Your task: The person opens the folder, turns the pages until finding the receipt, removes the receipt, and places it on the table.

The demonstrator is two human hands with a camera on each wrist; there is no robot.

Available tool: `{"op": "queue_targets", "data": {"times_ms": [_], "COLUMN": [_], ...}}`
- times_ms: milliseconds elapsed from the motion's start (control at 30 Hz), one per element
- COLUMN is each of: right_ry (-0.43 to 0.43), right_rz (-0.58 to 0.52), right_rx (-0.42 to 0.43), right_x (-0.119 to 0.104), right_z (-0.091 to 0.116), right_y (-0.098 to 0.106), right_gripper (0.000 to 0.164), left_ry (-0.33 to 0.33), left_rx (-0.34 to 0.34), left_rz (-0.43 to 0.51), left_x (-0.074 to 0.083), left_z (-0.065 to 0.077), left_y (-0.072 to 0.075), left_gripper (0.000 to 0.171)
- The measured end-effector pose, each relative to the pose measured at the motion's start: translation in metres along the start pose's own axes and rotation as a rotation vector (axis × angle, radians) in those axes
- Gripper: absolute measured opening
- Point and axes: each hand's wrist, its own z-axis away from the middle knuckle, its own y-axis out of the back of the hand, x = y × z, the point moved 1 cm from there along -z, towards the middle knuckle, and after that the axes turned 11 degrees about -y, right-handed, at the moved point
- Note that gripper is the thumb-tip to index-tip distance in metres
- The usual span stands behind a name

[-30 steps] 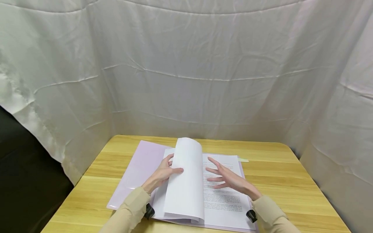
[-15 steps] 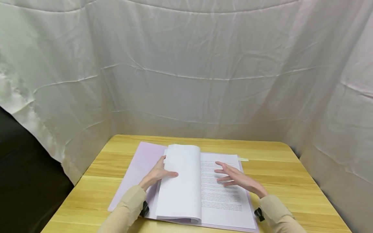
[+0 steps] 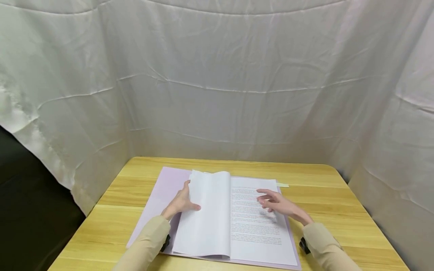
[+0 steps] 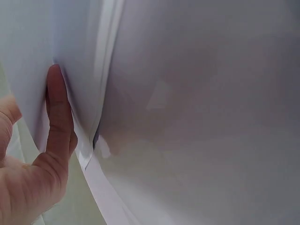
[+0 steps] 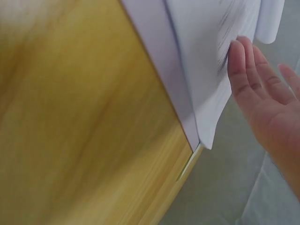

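L hand (image 3: 180,201) is pinching the curled white sheets (image 3: 207,214) at their L edge: thumb (image 3: 195,207) is lying on top, fingers (image 4: 57,103) are reaching in underneath per L wrist cam. Sheets are bowing over toward the L, w/ a rounded fold near the middle of the lilac folder (image 3: 152,205). Folder is lying spread on the wood bench (image 3: 332,210), its L cover showing beside the sheets. Printed pg (image 3: 254,237) is lying flat on the R half, text showing. R hand (image 3: 278,205) is hovering at/over that pg's R part, fingers (image 5: 236,61) loosely bent, holding nothing; can't tell if tips are touching paper. Pale strip (image 3: 283,185) is sticking out at folder's upper R edge. Beige sleeves (image 3: 154,233) are covering both forearms; blk device (image 3: 304,245) is sitting at R wrist. Lt gray curtain (image 3: 237,75) is hanging behind bench.
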Motion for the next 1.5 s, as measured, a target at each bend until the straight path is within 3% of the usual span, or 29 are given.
{"op": "queue_targets", "data": {"times_ms": [300, 567, 833, 967, 1200, 1367, 1500], "right_ry": [0.011, 0.009, 0.013, 0.004, -0.058, -0.067, -0.064], "right_rz": [0.178, 0.223, 0.295, 0.311, 0.326, 0.32, 0.318], "right_rx": [0.166, 0.263, 0.363, 0.41, 0.445, 0.477, 0.53], "right_x": [0.008, 0.018, 0.023, 0.025, 0.029, 0.029, 0.028], "right_z": [-0.013, -0.028, -0.038, -0.042, -0.051, -0.057, -0.059], "right_y": [0.009, 0.018, 0.023, 0.026, 0.031, 0.033, 0.034], "right_gripper": [0.056, 0.054, 0.055, 0.056, 0.058, 0.057, 0.055], "left_ry": [-0.002, -0.031, -0.091, -0.128, -0.175, -0.245, -0.249], "left_rx": [0.001, 0.015, 0.04, 0.012, -0.104, -0.18, -0.22], "left_rz": [-0.091, -0.118, -0.259, -0.221, -0.09, -0.052, -0.044], "left_x": [-0.008, -0.01, -0.011, -0.01, -0.01, -0.012, -0.014], "left_z": [0.0, 0.002, 0.002, 0.002, 0.0, -0.001, -0.002], "left_y": [-0.003, -0.005, -0.005, -0.006, -0.008, -0.01, -0.011], "left_gripper": [0.12, 0.117, 0.112, 0.105, 0.091, 0.083, 0.081]}}
